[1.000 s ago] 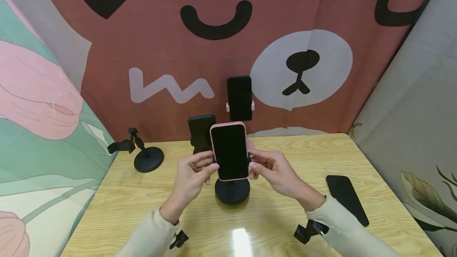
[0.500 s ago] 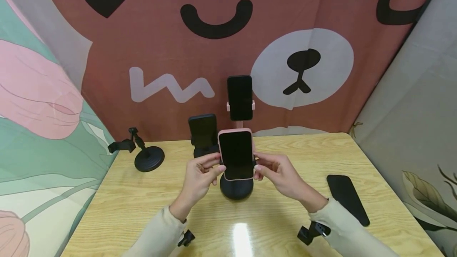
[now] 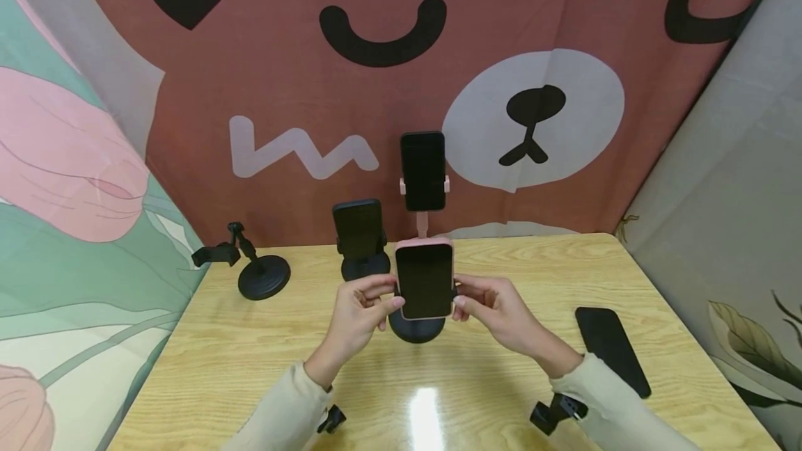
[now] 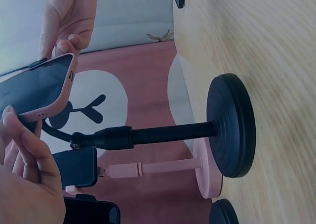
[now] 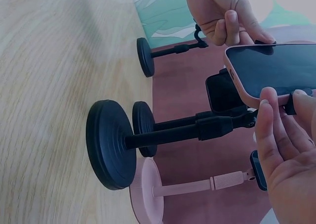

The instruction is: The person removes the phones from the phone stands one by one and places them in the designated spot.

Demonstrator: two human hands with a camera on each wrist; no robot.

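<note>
A smartphone in a pink case (image 3: 426, 280) sits in the clamp of a black phone stand, its dark screen tilted upward. My left hand (image 3: 356, 312) pinches its left side with thumb and fingers, beside the clamp arm. On the opposite side my right hand (image 3: 501, 315) pinches the phone's edge at the other clamp arm (image 5: 291, 104). Below them is the stand's round base (image 4: 229, 125), on the table, with its black pole (image 4: 173, 133) rising to the clamp. My fingers partly hide the clamp.
Behind stand a pink phone stand (image 5: 148, 189) holding a phone (image 3: 422, 171) and a black stand holding another phone (image 3: 358, 230). A black stand without a phone (image 3: 263, 277) is at the left. One more phone (image 3: 612, 350) lies on the wooden table (image 3: 188, 367) at right.
The pink-cased phone has tipped back, looking shorter in the head view. It, its stand and both hands have shifted right, the right hand less. The stand's base has also moved slightly farther back.
</note>
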